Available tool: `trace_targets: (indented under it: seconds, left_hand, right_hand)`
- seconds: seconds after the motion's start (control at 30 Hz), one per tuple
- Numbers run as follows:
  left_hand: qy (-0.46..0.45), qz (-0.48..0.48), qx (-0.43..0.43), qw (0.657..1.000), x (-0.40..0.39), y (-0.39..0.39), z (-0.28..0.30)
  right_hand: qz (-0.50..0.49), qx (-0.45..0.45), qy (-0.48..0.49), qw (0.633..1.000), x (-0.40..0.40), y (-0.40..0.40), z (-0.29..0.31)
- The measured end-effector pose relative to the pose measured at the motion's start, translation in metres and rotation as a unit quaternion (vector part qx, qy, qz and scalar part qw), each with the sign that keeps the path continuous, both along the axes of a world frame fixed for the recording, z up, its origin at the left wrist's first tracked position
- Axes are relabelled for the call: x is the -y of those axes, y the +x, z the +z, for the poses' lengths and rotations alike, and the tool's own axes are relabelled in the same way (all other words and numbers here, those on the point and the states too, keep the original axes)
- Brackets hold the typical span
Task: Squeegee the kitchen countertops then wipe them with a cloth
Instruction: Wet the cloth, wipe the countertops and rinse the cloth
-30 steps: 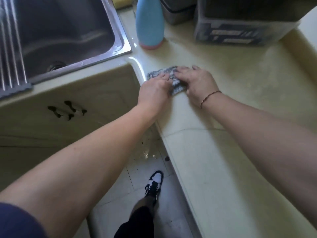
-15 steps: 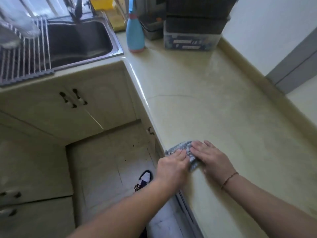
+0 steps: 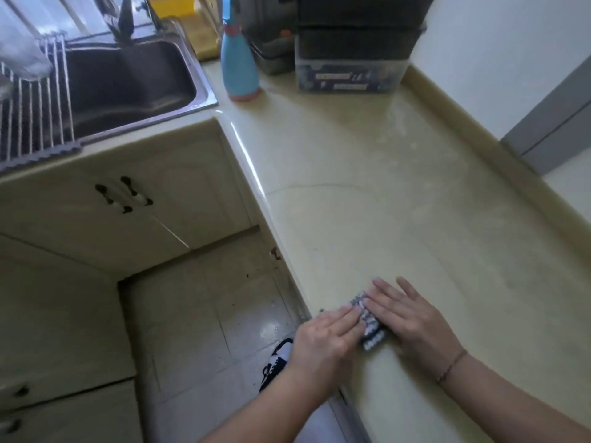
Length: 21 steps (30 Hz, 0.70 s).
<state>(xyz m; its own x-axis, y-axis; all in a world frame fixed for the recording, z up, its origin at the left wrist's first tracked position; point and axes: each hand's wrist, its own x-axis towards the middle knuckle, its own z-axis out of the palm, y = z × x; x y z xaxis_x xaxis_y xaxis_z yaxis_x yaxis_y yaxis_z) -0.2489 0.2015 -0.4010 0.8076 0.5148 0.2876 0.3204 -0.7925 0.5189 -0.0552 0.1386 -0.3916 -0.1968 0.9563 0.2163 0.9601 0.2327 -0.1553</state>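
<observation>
Your left hand [image 3: 323, 338] and right hand [image 3: 415, 324] press flat, fingers straight, on the small grey-and-white patterned cloth [image 3: 367, 321] at the near front edge of the glossy cream stone worktop [image 3: 367, 193]. Farther back stand a blue spray bottle [image 3: 239, 65] and a stainless steel sink [image 3: 128, 81], near a pale wall [image 3: 495, 43].

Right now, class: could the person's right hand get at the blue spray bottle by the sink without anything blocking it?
Probably yes. The right hand lies flat on the cloth, and the countertop between it and the spray bottle is bare. It looks a long stretch, though.
</observation>
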Motion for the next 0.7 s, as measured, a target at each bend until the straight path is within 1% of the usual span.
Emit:
trace_targets:
  seconds: [0.07, 0.13, 0.2, 0.23, 0.3, 0.33, 0.37, 0.43, 0.5, 0.57, 0.63, 0.7]
  left_hand:
    - [0.019, 0.032, 0.027, 0.999, -0.03, 0.006, -0.002]
    - [0.039, 0.076, 0.029, 0.996, -0.077, 0.012, -0.002]
    - [0.053, 0.111, -0.016, 0.992, -0.139, 0.018, 0.004]
    - [0.064, 0.121, -0.057, 0.989, -0.171, 0.02, 0.009]
    - [0.074, 0.142, -0.145, 0.977, -0.231, 0.022, 0.02]
    - [0.071, 0.159, -0.171, 0.97, -0.255, 0.024, 0.024]
    - [0.072, 0.174, -0.177, 0.966, -0.274, 0.026, 0.027]
    - [0.095, 0.188, -0.151, 0.966, -0.292, 0.029, 0.026]
    - [0.108, 0.183, -0.102, 0.972, -0.294, 0.031, 0.019]
    - [0.091, 0.173, -0.065, 0.979, -0.289, 0.031, 0.013]
    - [0.08, 0.175, -0.059, 0.98, -0.278, 0.03, 0.014]
    - [0.088, 0.165, -0.068, 0.98, -0.255, 0.028, 0.015]
  right_hand:
    - [-0.019, 0.0, 0.003, 1.0, -0.034, 0.0, -0.001]
    - [-0.044, -0.004, -0.026, 0.999, -0.082, 0.001, -0.004]
    - [-0.064, -0.009, -0.053, 0.997, -0.143, 0.002, -0.004]
    - [-0.073, -0.006, -0.056, 0.996, -0.176, 0.0, -0.002]
    - [-0.089, 0.001, -0.103, 0.991, -0.241, -0.007, 0.009]
    - [-0.099, 0.002, -0.127, 0.987, -0.27, -0.009, 0.014]
    - [-0.104, -0.005, -0.142, 0.984, -0.296, -0.01, 0.017]
    - [-0.105, 0.003, -0.17, 0.98, -0.33, -0.009, 0.018]
    - [-0.103, -0.006, -0.161, 0.982, -0.338, -0.007, 0.015]
    - [-0.094, -0.017, -0.153, 0.984, -0.329, -0.005, 0.013]
    - [-0.08, -0.014, -0.153, 0.985, -0.317, -0.001, 0.013]
    - [-0.052, -0.019, -0.147, 0.988, -0.293, 0.0, 0.012]
